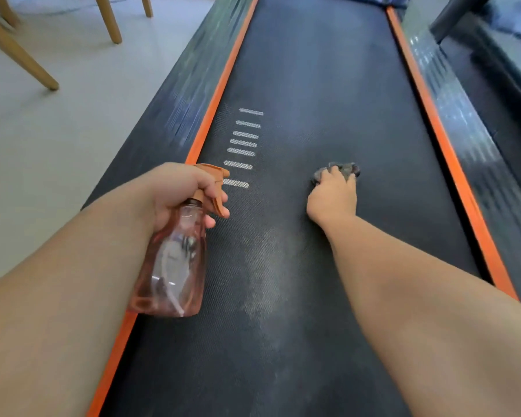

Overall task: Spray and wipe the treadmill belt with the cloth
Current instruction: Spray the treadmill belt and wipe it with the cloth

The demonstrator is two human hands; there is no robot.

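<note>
Our left hand (181,191) is clenched around the neck of the bottle (175,266), just under its orange spray head. The fingers wrap the neck, with one fingertip lying on the trigger (218,203) and another curled below it. We cannot tell whether the trigger is squeezed. The bottle is clear and pinkish. It hangs over the left edge of the belt (313,85), tilted so that its base points back toward us and its nozzle points up the belt. Our right hand (333,197) lies palm down near the middle of the belt. Its fingers are curled over the cloth (343,169) and hold it against the belt surface. The cloth is grey and bunched, and only a small part shows beyond the fingertips. A row of white dashes (242,145) is printed on the belt between the two hands, nearer the left one. A pale streak (262,266) runs along the belt between our forearms. An orange strip (217,94) borders each side of the belt, with a dark rail (181,94) outside it. To the left of the belt we see a light floor (88,115) and wooden chair legs (21,55).
</note>
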